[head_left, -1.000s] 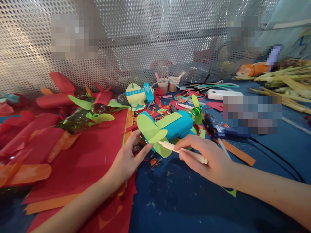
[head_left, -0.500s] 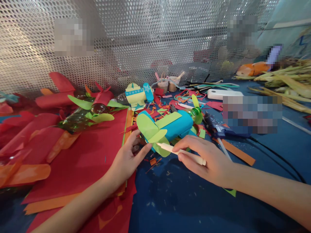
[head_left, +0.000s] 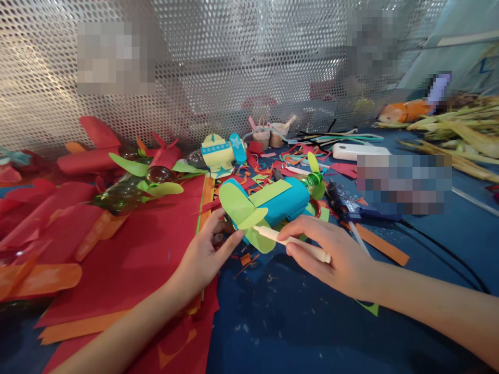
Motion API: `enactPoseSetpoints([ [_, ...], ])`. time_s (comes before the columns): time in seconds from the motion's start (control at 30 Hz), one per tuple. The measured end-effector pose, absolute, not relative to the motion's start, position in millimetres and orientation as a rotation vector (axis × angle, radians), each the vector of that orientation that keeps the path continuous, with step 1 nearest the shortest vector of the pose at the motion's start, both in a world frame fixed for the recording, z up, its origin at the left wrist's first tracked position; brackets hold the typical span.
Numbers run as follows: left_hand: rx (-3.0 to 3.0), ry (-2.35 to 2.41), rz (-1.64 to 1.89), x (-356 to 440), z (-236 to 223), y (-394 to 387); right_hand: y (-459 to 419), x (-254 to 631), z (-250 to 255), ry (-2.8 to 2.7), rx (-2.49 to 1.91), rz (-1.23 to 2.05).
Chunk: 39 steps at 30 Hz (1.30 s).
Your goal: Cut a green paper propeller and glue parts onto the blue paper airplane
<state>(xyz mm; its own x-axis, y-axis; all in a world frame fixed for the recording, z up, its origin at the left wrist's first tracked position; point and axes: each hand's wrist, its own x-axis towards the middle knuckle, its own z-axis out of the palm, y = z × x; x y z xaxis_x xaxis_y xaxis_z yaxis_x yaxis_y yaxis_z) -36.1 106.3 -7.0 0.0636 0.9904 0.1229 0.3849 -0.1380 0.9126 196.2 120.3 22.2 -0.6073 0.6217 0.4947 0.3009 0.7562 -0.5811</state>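
Note:
A toy airplane (head_left: pixel 286 203) made from a bottle wrapped in blue paper, with light green paper wings, tail and propeller, lies in front of me. My left hand (head_left: pixel 212 244) grips its tail end between thumb and fingers; some fingertips are hidden behind it. In my right hand (head_left: pixel 327 254) is a white marker pen (head_left: pixel 298 246), held like a writing pen. The pen's tip rests at or just over the green tail piece (head_left: pixel 253 218); whether it touches, I cannot tell.
Red paper sheets (head_left: pixel 148 249) and more paper bottle planes (head_left: pixel 89 156) lie left. A glue gun (head_left: pixel 346 202) with its cord lies right, near a white device (head_left: pixel 360 151). Paper scraps are scattered behind the plane, before a perforated metal panel (head_left: pixel 241 67). Dry husks (head_left: pixel 463 122) are far right.
The pen tip has shifted very slightly up and to the right on the green tail piece. My left hand and the airplane have stayed in place.

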Motion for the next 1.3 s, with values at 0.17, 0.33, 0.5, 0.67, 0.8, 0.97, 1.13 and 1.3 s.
enactPoseSetpoints([
  [0.17, 1.628, 1.388, 1.080, -35.9, -6.4, 106.4, 120.6, 196.7, 22.2, -2.258, -0.679, 0.602],
  [0.33, 1.630, 1.413, 1.076, -35.9, -6.4, 105.5, 120.8, 196.3, 21.2, -2.269, -0.668, 0.609],
  [0.5, 1.632, 1.403, 1.076, -36.4, -5.7, 105.9, 120.1, 196.8, 22.3, -2.264, -0.675, 0.599],
  [0.67, 1.636, 1.391, 1.057, -36.8, -5.2, 106.1, 120.4, 195.4, 23.3, -2.273, -0.683, 0.590],
  [0.8, 1.623, 1.394, 1.060, -35.7, -4.7, 105.8, 120.7, 195.6, 22.8, -2.264, -0.674, 0.592],
  [0.97, 1.607, 1.415, 1.059, -36.0, -5.3, 105.7, 119.6, 199.3, 22.9, -2.118, -0.635, 0.701],
  [1.13, 1.629, 1.402, 1.062, -36.6, -4.9, 105.3, 119.3, 200.2, 24.1, -2.082, -0.724, 0.709],
  [1.3, 1.612, 1.401, 1.066, -35.6, -3.7, 104.8, 120.1, 197.2, 24.3, -2.135, -0.671, 0.622],
])
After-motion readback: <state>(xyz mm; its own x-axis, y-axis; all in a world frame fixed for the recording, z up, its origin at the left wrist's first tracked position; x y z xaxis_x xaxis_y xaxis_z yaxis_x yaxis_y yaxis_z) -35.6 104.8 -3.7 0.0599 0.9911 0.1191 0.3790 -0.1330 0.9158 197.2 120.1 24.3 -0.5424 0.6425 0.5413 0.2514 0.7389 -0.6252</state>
